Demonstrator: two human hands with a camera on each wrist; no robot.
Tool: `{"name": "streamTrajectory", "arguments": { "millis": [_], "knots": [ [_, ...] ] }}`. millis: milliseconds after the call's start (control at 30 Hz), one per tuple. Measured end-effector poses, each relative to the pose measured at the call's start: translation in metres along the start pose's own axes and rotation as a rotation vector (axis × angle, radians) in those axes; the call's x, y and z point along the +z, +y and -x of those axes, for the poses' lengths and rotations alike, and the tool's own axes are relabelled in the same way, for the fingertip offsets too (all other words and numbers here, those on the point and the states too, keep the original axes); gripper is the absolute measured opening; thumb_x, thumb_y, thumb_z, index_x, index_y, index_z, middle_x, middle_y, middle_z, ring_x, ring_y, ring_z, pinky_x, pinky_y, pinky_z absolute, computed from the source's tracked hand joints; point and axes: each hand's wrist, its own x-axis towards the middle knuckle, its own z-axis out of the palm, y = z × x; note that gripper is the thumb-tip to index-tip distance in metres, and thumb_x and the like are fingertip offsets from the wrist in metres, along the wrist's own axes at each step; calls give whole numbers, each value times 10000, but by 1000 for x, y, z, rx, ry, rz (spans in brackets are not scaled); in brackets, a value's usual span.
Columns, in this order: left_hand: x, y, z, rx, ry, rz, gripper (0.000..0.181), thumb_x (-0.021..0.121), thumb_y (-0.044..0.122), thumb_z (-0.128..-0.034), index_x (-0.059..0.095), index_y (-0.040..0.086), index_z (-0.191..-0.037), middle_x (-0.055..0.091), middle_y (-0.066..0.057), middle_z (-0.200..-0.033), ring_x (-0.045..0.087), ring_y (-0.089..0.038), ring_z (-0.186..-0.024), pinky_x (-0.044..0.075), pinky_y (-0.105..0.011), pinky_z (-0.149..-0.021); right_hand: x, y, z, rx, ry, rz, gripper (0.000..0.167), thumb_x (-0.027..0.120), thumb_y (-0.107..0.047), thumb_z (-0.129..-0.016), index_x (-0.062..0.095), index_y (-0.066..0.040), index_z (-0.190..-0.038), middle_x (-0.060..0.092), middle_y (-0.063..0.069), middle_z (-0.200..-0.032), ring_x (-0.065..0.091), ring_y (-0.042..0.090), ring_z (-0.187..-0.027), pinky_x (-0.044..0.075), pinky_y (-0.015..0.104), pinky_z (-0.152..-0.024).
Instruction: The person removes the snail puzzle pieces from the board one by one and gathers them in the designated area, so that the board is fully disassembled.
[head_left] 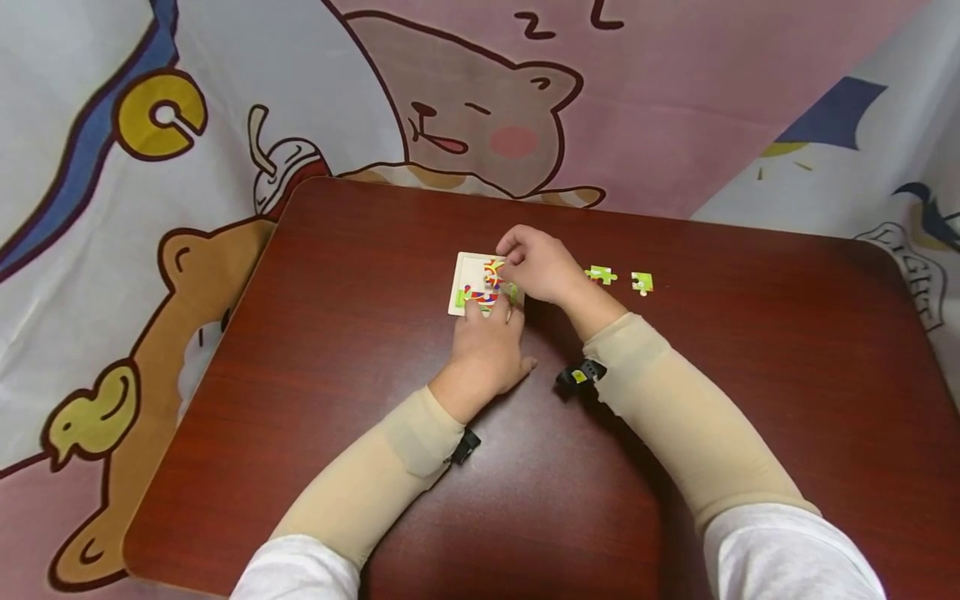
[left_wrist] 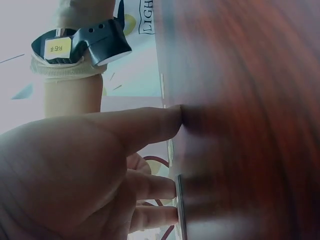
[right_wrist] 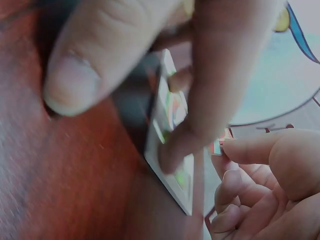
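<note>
A small pale puzzle board lies on the table, with colourful pieces in its near part. My left hand rests its outstretched fingers on the board's near side. Its thumb is spread away, touching the tabletop. Above the board, my right hand pinches a small colourful puzzle piece between thumb and fingers. In the right wrist view, the left hand's fingers cover part of the board.
Two loose green puzzle pieces, one nearer and one farther right, lie right of the board. The dark red wooden table meets a cartoon-printed cloth at its far edge. Both wrists wear black straps.
</note>
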Motion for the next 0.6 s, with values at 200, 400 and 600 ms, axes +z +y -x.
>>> {"name": "streamTrajectory", "arguments": {
  "millis": [200,400,600],
  "knots": [
    [0,1,0,2,-12,4,918,634,704,-964,371,190,-1678,327,-60,-1701,428,-439,-1294,504,-457,-950,-16,15,6,4,23,-51,225,753,-124,-954,671,-61,-1153,731,113,-978,634,243,-832,476,340,-702],
    [1,1,0,13,-21,5,917,623,696,-975,351,187,-1687,321,-60,-1708,429,-451,-1304,503,-461,-956,-31,38,15,45,29,-108,238,752,-121,-959,676,-17,-1159,703,116,-944,598,207,-764,475,297,-624],
    [0,0,0,12,-21,20,907,633,682,-978,358,185,-1685,321,-62,-1712,428,-464,-1313,501,-472,-971,-42,62,26,71,54,-92,220,757,-126,-948,686,-12,-1121,715,104,-929,614,198,-802,466,305,-666]
  ]
}}
